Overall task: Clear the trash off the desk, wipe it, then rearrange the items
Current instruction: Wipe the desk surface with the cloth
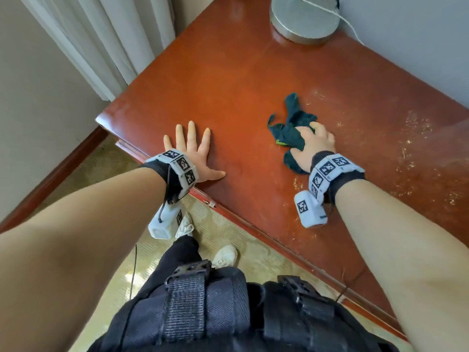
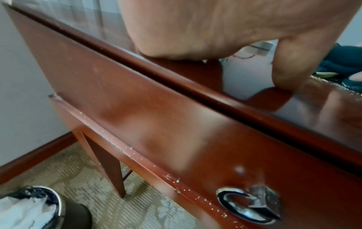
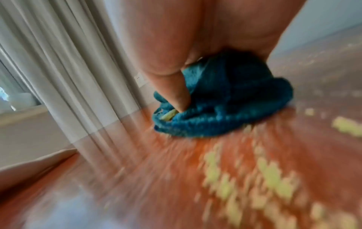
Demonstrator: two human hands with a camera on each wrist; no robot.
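Observation:
A crumpled dark teal cloth (image 1: 289, 128) (image 3: 235, 96) lies on the red-brown desk (image 1: 228, 72). My right hand (image 1: 314, 143) grips it, bunched under the palm and pressed down on the desk top. In the blurred right wrist view a finger (image 3: 172, 80) digs into the folds. Pale crumbs (image 1: 416, 138) (image 3: 274, 175) are scattered over the right side of the desk, with a few near my right wrist. My left hand (image 1: 195, 153) (image 2: 205, 27) rests flat on the desk near its front edge, fingers spread, holding nothing.
A round metal lamp base (image 1: 304, 19) with a white cord (image 1: 347, 24) stands at the back of the desk. White curtains (image 1: 101, 41) hang left of it. Below the desk front are a drawer with a metal handle (image 2: 248, 203) and a lined trash bin (image 2: 39, 207).

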